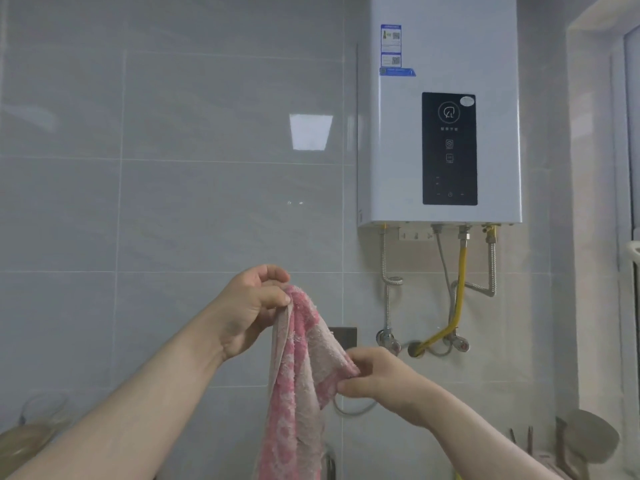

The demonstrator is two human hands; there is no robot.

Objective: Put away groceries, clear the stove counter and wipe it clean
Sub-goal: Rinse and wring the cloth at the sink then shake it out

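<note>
A pink and off-white cloth (298, 382) hangs in front of the grey tiled wall in the head view. My left hand (249, 306) pinches its top corner between thumb and fingers, held up high. Lower and to the right, my right hand (377, 379) pinches another edge of the cloth, pulling it sideways. The cloth's lower end runs out of the bottom of the frame. The stove counter is out of sight below.
A white water heater (443, 109) with a black panel hangs on the wall at upper right, with hoses and valves (460, 271) under it. A glass lid (38, 427) shows at lower left, utensils (585, 441) at lower right. A window frame (627, 168) lines the right edge.
</note>
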